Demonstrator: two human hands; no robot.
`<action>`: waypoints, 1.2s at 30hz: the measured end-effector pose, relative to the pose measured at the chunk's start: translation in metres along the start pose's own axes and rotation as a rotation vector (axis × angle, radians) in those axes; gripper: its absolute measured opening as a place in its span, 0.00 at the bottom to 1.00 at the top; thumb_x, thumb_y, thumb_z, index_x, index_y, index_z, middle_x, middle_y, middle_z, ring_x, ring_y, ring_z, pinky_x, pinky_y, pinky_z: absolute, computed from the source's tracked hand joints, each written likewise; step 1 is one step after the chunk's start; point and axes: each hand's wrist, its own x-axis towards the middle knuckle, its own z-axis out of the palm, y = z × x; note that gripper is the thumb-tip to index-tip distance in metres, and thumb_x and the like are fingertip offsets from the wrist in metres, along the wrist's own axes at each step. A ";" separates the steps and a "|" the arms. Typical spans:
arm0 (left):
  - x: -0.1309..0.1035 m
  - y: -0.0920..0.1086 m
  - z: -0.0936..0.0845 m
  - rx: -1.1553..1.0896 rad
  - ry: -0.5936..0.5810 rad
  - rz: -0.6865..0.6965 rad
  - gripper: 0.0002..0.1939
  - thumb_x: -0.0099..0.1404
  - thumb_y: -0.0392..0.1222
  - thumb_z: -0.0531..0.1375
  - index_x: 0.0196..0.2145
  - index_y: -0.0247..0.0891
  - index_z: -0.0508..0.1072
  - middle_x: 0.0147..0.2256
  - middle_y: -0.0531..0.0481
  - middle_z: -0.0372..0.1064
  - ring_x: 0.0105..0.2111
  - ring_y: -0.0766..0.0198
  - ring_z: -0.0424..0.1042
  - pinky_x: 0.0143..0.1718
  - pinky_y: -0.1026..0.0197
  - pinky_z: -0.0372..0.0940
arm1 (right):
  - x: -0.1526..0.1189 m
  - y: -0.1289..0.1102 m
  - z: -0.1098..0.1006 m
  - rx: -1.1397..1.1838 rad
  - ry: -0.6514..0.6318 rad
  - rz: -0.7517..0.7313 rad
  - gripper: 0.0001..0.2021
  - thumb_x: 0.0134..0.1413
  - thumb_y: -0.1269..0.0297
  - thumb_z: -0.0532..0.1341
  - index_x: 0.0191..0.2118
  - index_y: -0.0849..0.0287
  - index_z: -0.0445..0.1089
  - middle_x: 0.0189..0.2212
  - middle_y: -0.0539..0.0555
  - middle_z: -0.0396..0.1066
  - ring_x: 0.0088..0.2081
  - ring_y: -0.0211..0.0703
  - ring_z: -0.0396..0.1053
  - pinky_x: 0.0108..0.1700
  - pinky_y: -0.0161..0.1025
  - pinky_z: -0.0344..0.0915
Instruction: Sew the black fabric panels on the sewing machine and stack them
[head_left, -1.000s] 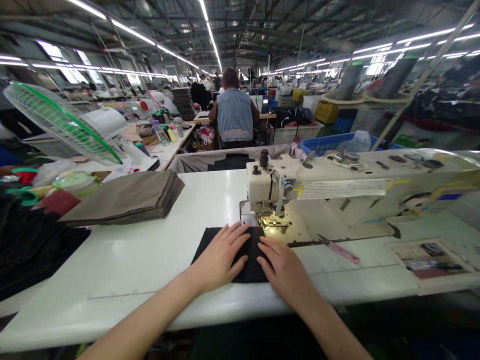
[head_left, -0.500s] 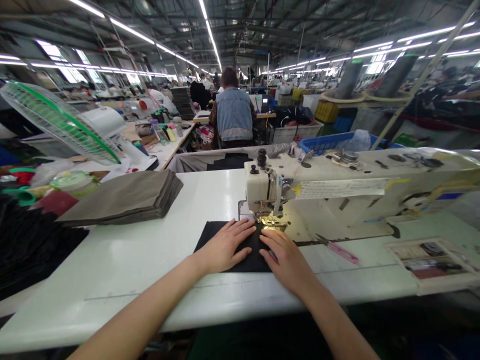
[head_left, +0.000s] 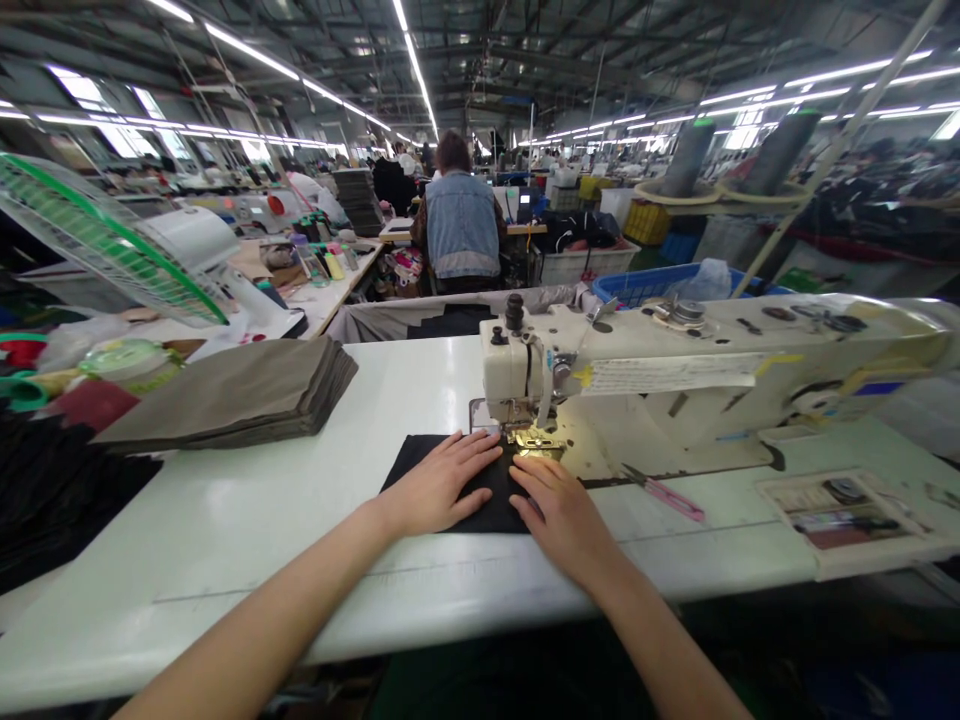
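A black piece of fabric (head_left: pixel 491 515) lies flat on the sewing table, its far edge beneath the head of a white sewing machine (head_left: pixel 506 370). My left hand (head_left: pixel 442 485) rests palm down on the fabric, fingers stretched toward the needle area and thumb apart. On the fabric's right side, my right hand (head_left: pixel 559 510) presses with its fingertips just in front of the brass-coloured guide (head_left: pixel 536 443); its fingers are extended and the thumb is apart. The needle's tip is too small to make out.
Pink-handled snips (head_left: pixel 675 500) lie right of my right hand, near a tray of small tools (head_left: pixel 840 568). A stack of grey-brown fabric pieces (head_left: pixel 232 395) sits at the left, by a fan (head_left: pixel 112 240). Ahead, a person in a denim vest (head_left: pixel 461 225) faces away.
The camera view has shifted slightly, moving the scene left in the picture. The black fabric and both hands have edged a little forward toward the machine.
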 end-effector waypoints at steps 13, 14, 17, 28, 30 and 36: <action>-0.032 0.041 0.005 -0.038 -0.056 0.136 0.24 0.75 0.41 0.52 0.67 0.44 0.61 0.68 0.47 0.56 0.68 0.54 0.54 0.69 0.43 0.48 | -0.037 -0.010 -0.017 -0.049 -0.001 -0.133 0.14 0.69 0.67 0.55 0.55 0.59 0.72 0.52 0.58 0.75 0.52 0.52 0.70 0.58 0.56 0.67; -0.028 0.036 0.005 -0.036 -0.043 0.137 0.23 0.75 0.41 0.52 0.66 0.44 0.62 0.67 0.46 0.57 0.68 0.54 0.55 0.69 0.43 0.49 | -0.032 -0.008 -0.016 -0.055 0.004 -0.128 0.14 0.69 0.67 0.55 0.53 0.59 0.73 0.51 0.58 0.76 0.51 0.52 0.71 0.57 0.56 0.67; -0.017 0.020 0.003 -0.035 -0.012 0.135 0.23 0.75 0.40 0.52 0.65 0.43 0.64 0.67 0.44 0.58 0.67 0.54 0.57 0.68 0.43 0.50 | -0.013 -0.002 -0.013 -0.063 0.002 -0.103 0.12 0.68 0.67 0.56 0.50 0.58 0.74 0.49 0.57 0.76 0.49 0.51 0.70 0.56 0.54 0.67; 0.018 -0.024 -0.002 -0.041 0.040 0.092 0.21 0.75 0.43 0.51 0.62 0.42 0.69 0.65 0.43 0.60 0.66 0.53 0.58 0.68 0.42 0.51 | 0.030 0.010 -0.006 -0.172 -0.025 0.041 0.08 0.65 0.65 0.60 0.46 0.54 0.75 0.44 0.56 0.73 0.45 0.52 0.69 0.47 0.49 0.66; 0.022 -0.028 -0.002 -0.029 0.042 0.080 0.21 0.75 0.44 0.51 0.62 0.41 0.69 0.65 0.42 0.62 0.65 0.52 0.59 0.67 0.41 0.51 | 0.029 0.010 -0.006 -0.165 -0.019 0.032 0.08 0.65 0.64 0.60 0.47 0.54 0.75 0.44 0.57 0.73 0.45 0.52 0.69 0.48 0.50 0.67; 0.023 -0.025 -0.003 -0.001 0.064 0.057 0.21 0.75 0.43 0.50 0.62 0.40 0.69 0.64 0.41 0.63 0.64 0.51 0.61 0.67 0.41 0.53 | 0.004 0.005 -0.001 -0.089 0.023 0.006 0.13 0.64 0.67 0.60 0.52 0.57 0.71 0.50 0.59 0.72 0.52 0.54 0.68 0.55 0.55 0.68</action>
